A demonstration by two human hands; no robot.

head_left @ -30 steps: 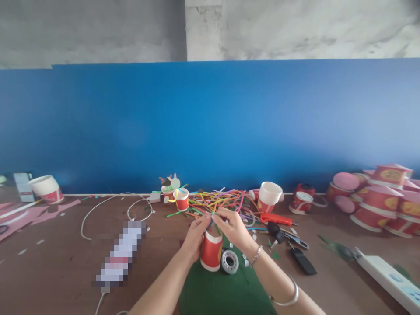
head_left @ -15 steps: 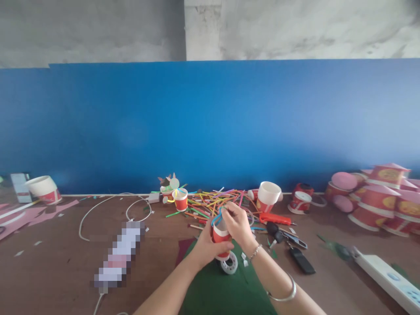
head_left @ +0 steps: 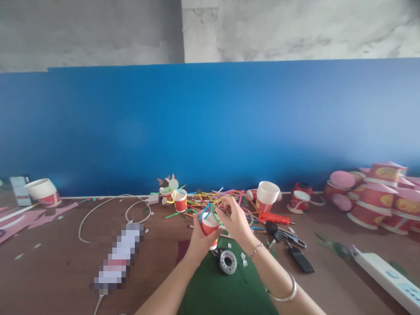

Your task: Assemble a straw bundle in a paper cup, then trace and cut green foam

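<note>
My left hand (head_left: 198,240) is wrapped round a small red-and-white paper cup (head_left: 210,224) and holds it upright above the green mat. A bent blue strip (head_left: 204,211), like a pipe cleaner, arches up from the cup's rim on the left. Beside it a bent green strip (head_left: 214,213) rises from the rim on the right. My right hand (head_left: 234,221) is at the cup's right side, with thumb and fingers bent in a pinch at the green strip. The fingertips' exact contact is hard to see. Just below the cup, a roll of tape (head_left: 227,262) lies on the green mat (head_left: 210,293).
Many coloured strips (head_left: 197,202) lie behind my hands. To the right are a white cup (head_left: 267,196), an orange-red tool (head_left: 274,218), keys (head_left: 274,232), stacked red cups (head_left: 374,205) and a power strip (head_left: 387,275). A blurred-out object (head_left: 118,258) and a white cable (head_left: 80,227) lie left.
The cup has moved slightly left and up, uncovering more of the tape roll. My right hand has come away from the blue strip, and a green strip now shows at the cup.
</note>
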